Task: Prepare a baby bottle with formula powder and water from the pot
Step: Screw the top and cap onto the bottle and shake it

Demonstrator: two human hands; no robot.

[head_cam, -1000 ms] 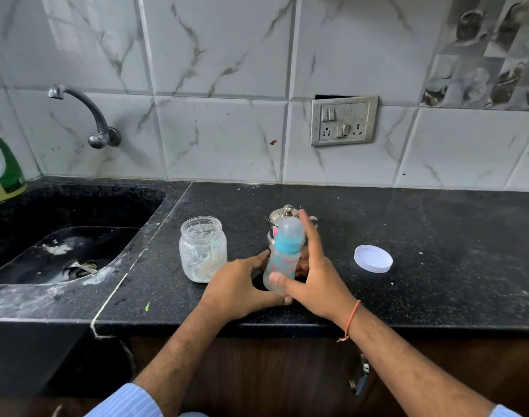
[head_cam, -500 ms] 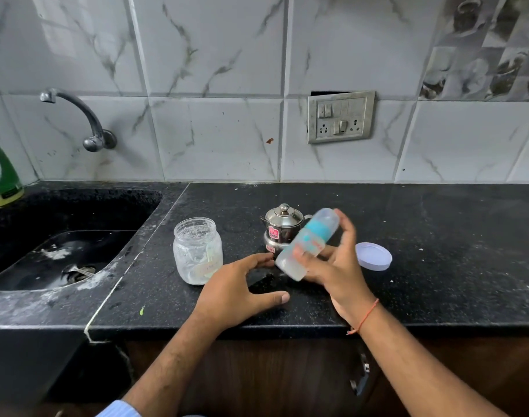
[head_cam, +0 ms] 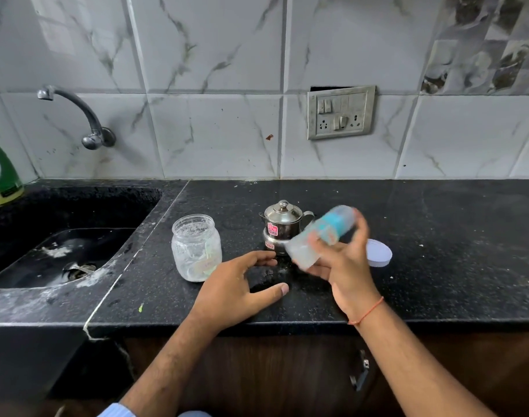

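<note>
Baby bottle [head_cam: 320,236], blurred, tilted with teal collar up and away, gripped in right hand [head_cam: 344,260] just in front of steel pot [head_cam: 280,227]. Left hand [head_cam: 236,287] spread, fingers relaxed, resting on black bench [head_cam: 438,236] in front of pot, holding nothing. Open glass jar [head_cam: 196,246] left of pot; white lid [head_cam: 379,254] right of pot, partly hidden behind right hand. Sink [head_cam: 61,236] far left of pot.
</note>
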